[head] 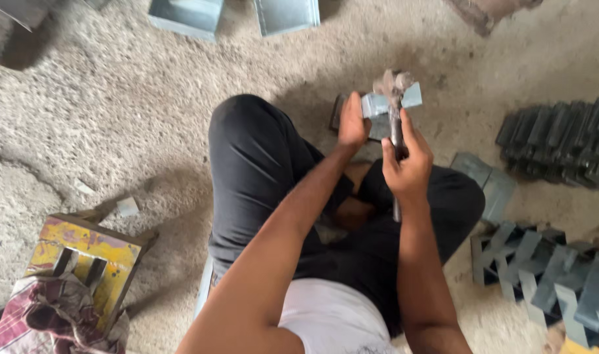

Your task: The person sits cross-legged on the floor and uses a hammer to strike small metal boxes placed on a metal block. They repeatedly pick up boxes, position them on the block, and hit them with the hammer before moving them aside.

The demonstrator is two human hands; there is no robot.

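Left hand [352, 124] pinches a grey bracket [386, 105], right hand [408, 164] grips a hammer [395, 98] over it; more brackets [555, 278] at 4 o'clock on the floor [116, 98].

Black trousers [260, 164], white shirt [332, 318] with dark print at hem; arms bare, sleeveless.
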